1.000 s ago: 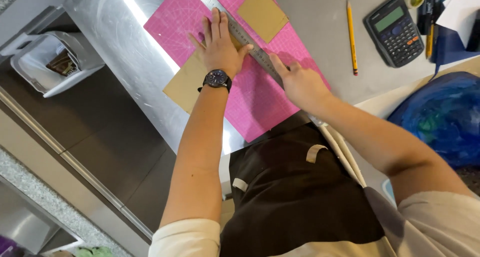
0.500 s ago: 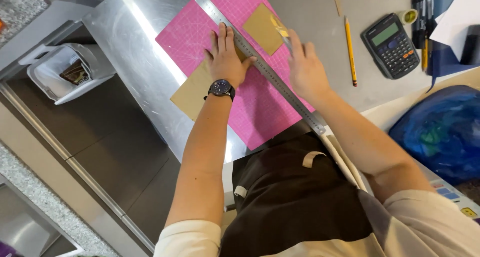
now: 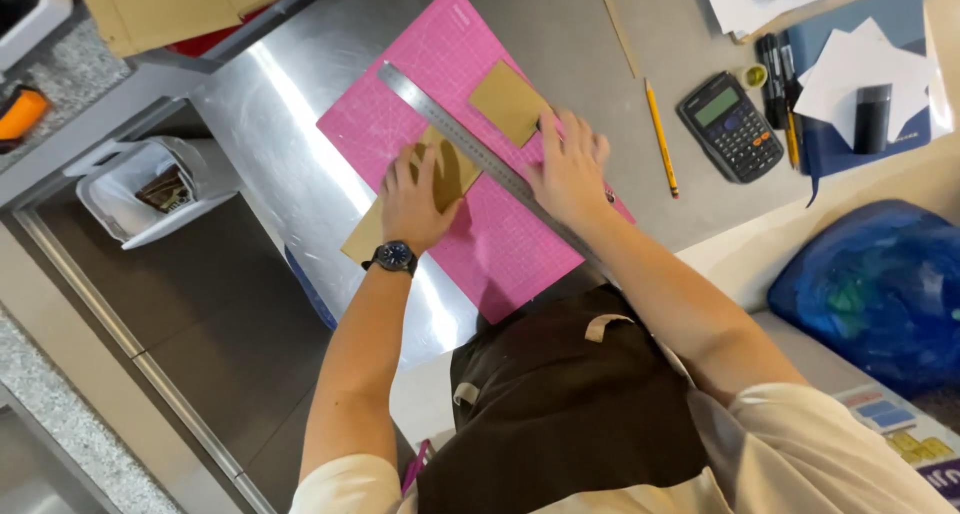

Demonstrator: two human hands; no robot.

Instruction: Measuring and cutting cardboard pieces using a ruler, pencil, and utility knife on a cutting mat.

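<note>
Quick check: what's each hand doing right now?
Left hand: open, pressed flat on the cardboard piece.
Right hand: fingers spread flat over the metal ruler; whether it grips anything cannot be told.

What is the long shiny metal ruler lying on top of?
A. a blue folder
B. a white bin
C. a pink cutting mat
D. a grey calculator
C. The long shiny metal ruler lies slantwise across the pink cutting mat on the steel table, with the left hand pressing a brown cardboard piece beside it and the right hand against it.
</note>
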